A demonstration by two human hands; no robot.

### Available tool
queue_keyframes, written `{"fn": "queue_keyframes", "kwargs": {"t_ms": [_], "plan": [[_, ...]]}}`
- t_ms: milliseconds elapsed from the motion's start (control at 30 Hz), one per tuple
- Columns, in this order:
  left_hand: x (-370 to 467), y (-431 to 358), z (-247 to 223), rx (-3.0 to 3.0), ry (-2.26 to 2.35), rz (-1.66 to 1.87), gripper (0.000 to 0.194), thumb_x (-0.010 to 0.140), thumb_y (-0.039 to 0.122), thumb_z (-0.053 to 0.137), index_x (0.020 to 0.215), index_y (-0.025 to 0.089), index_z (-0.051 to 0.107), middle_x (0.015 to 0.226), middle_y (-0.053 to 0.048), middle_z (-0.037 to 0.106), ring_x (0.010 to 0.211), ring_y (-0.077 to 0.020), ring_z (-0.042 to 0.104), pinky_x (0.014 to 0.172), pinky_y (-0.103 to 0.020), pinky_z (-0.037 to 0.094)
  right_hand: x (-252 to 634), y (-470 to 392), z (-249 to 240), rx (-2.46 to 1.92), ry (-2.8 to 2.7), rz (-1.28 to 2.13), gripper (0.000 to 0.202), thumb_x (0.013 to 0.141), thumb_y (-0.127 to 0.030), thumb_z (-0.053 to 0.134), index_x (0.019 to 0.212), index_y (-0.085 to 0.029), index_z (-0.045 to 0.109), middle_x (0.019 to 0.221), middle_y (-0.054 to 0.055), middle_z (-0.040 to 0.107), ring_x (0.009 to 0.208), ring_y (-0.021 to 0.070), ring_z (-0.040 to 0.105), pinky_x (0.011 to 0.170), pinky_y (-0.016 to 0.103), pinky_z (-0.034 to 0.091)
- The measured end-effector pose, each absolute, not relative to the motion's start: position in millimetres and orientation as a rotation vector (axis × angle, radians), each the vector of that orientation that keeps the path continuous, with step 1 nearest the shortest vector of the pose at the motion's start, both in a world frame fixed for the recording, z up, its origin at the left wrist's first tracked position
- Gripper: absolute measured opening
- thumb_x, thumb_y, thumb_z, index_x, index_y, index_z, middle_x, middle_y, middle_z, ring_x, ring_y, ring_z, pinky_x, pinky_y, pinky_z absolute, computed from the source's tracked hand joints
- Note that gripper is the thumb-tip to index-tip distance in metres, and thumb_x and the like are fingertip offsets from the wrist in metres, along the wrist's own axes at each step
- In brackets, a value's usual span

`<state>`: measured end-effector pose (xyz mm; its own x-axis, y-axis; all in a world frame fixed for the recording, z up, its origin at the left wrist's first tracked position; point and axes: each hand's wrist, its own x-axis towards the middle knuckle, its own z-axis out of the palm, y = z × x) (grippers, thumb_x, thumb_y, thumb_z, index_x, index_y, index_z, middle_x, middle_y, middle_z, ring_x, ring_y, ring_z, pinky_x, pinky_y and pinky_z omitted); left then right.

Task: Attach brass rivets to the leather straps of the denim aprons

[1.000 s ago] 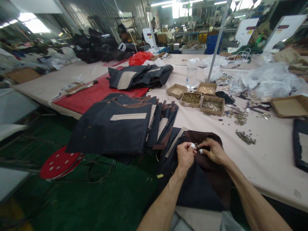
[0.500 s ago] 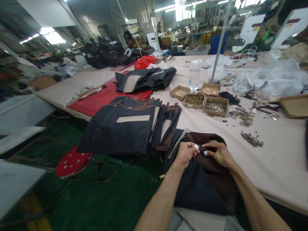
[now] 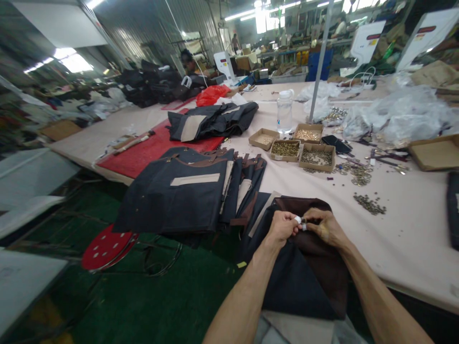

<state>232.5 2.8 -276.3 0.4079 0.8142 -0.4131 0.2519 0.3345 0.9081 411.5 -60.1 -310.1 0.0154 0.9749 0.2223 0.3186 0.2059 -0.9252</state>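
Note:
My left hand [image 3: 283,227] is closed in a pinch, with white tape on a fingertip. My right hand [image 3: 323,226] pinches from the other side, its taped fingertips meeting the left ones. A small metal piece shows between the fingertips, too small to make out fully. Below both hands a dark cloth piece with a brown lining [image 3: 315,258] lies over the table's front edge and my lap. To its left is a stack of dark cloth pieces [image 3: 168,200] with beige strips and brown trim.
Small boxes of metal parts [image 3: 317,158] stand behind my hands, near a clear plastic jug [image 3: 285,112] and a metal pole [image 3: 320,62]. Loose fittings [image 3: 369,204] lie to the right. A red stool [image 3: 107,246] is at the lower left. A person [image 3: 188,62] sits across the table.
My right hand's fingers have closed in to meet my left hand's fingertips. The gap where a metal ring showed has narrowed. The view has shifted slightly.

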Motion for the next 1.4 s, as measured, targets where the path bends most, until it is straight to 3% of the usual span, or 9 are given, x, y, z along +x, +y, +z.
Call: {"fn": "queue_keyframes", "kwargs": {"t_ms": [67,233,400,600,867,1000,1233,1400], "plan": [[236,2,-277,1.236,1.166,0.483,0.007,0.077,0.010,0.066,0.075,0.010,0.072,0.064,-0.005,0.069,0.046,-0.0073,0.054,0.044,-0.017,0.039,413,-61,-307,-1.290,-1.491,0.870,0.018,0.083,-0.039,0.074,0.086,-0.021,0.078,0.091,0.008,0.074,0.088,0.0246,0.067,0.082,0.038,0.052],[243,-2,-279,1.280,1.249,0.491,0.009,0.072,0.007,0.066,0.068,0.010,0.073,0.058,-0.004,0.066,0.044,-0.0073,0.052,0.044,-0.017,0.036,418,-71,-302,-1.347,-1.365,0.837,0.034,0.081,-0.032,0.070,0.113,-0.020,0.073,0.099,0.007,0.073,0.087,0.0223,0.067,0.081,0.036,0.054],[250,-3,-277,1.260,1.275,0.502,0.012,0.068,0.010,0.066,0.072,0.009,0.077,0.051,-0.003,0.062,0.041,-0.0085,0.049,0.042,-0.019,0.035,412,-86,-293,-1.541,-1.331,0.749,0.027,0.081,-0.036,0.070,0.102,-0.020,0.076,0.090,0.008,0.075,0.078,0.0223,0.067,0.069,0.033,0.053],[256,-2,-272,1.242,1.193,0.435,0.013,0.066,0.015,0.065,0.067,0.008,0.076,0.061,-0.007,0.068,0.045,-0.0084,0.049,0.041,-0.019,0.032,414,-90,-288,-1.518,-1.323,0.814,0.021,0.085,-0.033,0.066,0.092,-0.020,0.080,0.088,0.008,0.076,0.082,0.0238,0.069,0.076,0.035,0.052],[257,-8,-277,1.434,1.211,0.421,0.012,0.058,0.015,0.072,0.067,0.011,0.079,0.054,-0.001,0.063,0.050,-0.0094,0.048,0.046,-0.020,0.030,426,-91,-318,-1.536,-1.287,0.827,0.021,0.081,-0.029,0.068,0.093,-0.020,0.082,0.084,0.007,0.075,0.076,0.0220,0.068,0.070,0.033,0.052],[260,-9,-276,1.535,1.254,0.415,0.009,0.063,0.019,0.072,0.062,0.011,0.076,0.053,-0.001,0.061,0.050,-0.0098,0.047,0.046,-0.022,0.026,424,-92,-323,-1.571,-1.150,0.896,0.024,0.080,-0.034,0.070,0.095,-0.018,0.081,0.078,0.006,0.073,0.063,0.0199,0.067,0.059,0.032,0.054],[267,-11,-277,1.611,1.374,0.463,0.011,0.067,0.018,0.070,0.071,0.011,0.078,0.059,-0.004,0.065,0.058,-0.0150,0.058,0.053,-0.024,0.035,417,-100,-321,-1.568,-0.927,0.878,0.034,0.077,-0.040,0.072,0.099,-0.015,0.077,0.082,0.009,0.075,0.059,0.0197,0.068,0.055,0.031,0.058],[266,-4,-283,1.619,1.306,0.446,0.009,0.065,0.016,0.073,0.072,0.011,0.077,0.060,-0.002,0.066,0.053,-0.0122,0.055,0.050,-0.022,0.034,418,-100,-321,-1.589,-0.834,0.925,0.041,0.076,-0.041,0.073,0.104,-0.011,0.075,0.068,0.007,0.072,0.052,0.0174,0.065,0.051,0.028,0.055]]}}
